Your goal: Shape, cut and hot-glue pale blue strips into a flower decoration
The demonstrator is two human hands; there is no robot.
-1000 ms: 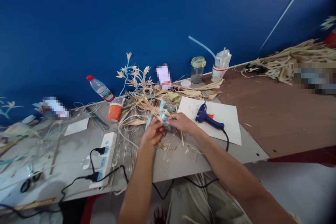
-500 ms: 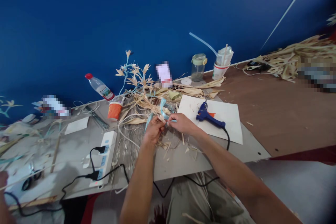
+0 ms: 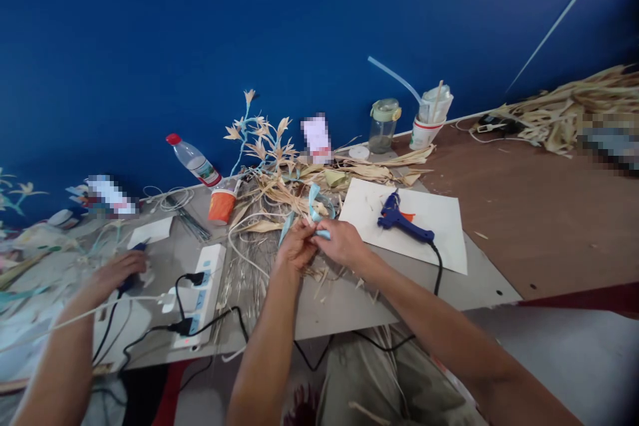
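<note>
My left hand [image 3: 298, 245] is closed, with a pale dried-husk piece partly showing at its fingertips. Right beside it, my right hand [image 3: 342, 241] pinches a light blue ribbon [image 3: 323, 234]; the fingers of both hands nearly meet. A loop of light blue strip [image 3: 313, 196] stands up just beyond the fingertips. Dried husks [image 3: 269, 193] lie heaped behind the hands, and husk flowers on blue-wrapped stems [image 3: 244, 136] rise from the heap. To the right, a blue glue gun [image 3: 407, 221] rests on a white sheet [image 3: 449, 249].
A power strip [image 3: 206, 293] with black plugs stands left of my arm. At far left, another person's hand [image 3: 112, 274] grips a dark blue tool. Behind are a red-capped bottle [image 3: 194, 161], an orange cup [image 3: 222, 205], a lidded jar [image 3: 383, 128] and a white cup [image 3: 426, 133].
My right hand has closed in against my left, drawing the blue ribbon with it. Another person's hand with a dark blue tool has come in at left. The view has shifted slightly.
</note>
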